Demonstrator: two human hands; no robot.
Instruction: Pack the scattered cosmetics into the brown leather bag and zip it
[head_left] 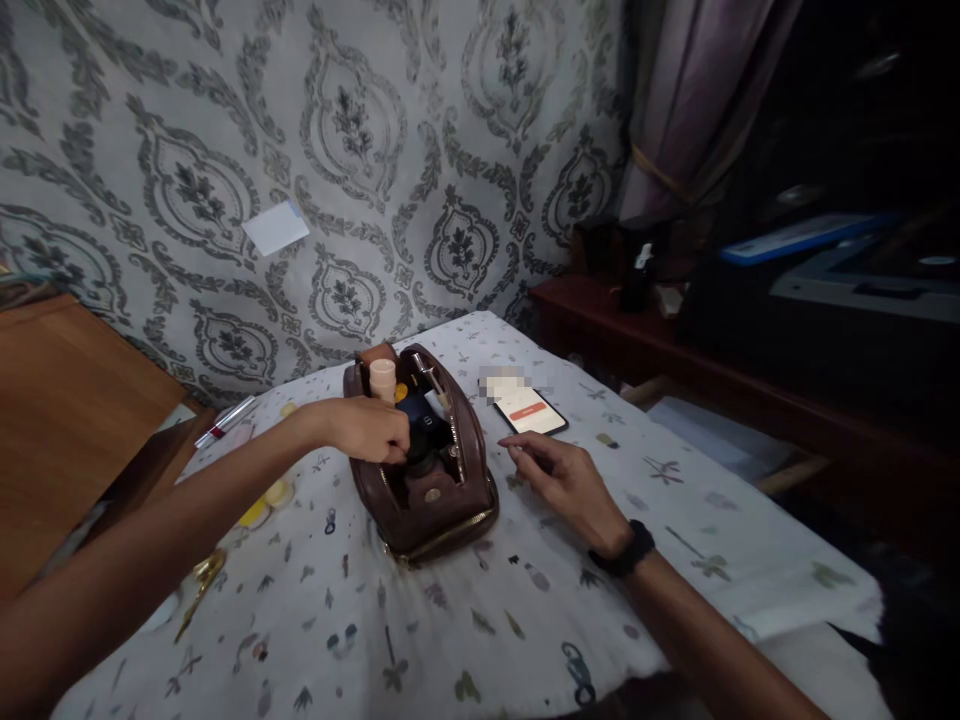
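Observation:
A brown zippered bag lies open on the patterned white cloth, with a beige-capped bottle, a dark blue item and other small things inside. My left hand reaches over the bag's left edge, its fingers curled at a black item in the opening; whether it grips that item is not clear. To the right of the bag, my right hand, with a black wristband, hovers near a lit phone. Its fingers are loosely bent and apart, with nothing between them.
At the left lie a silver tube, yellow round items and a gold clip-like object. A wooden panel stands far left. Behind is a patterned wall; a dark red desk and an open drawer are at the right.

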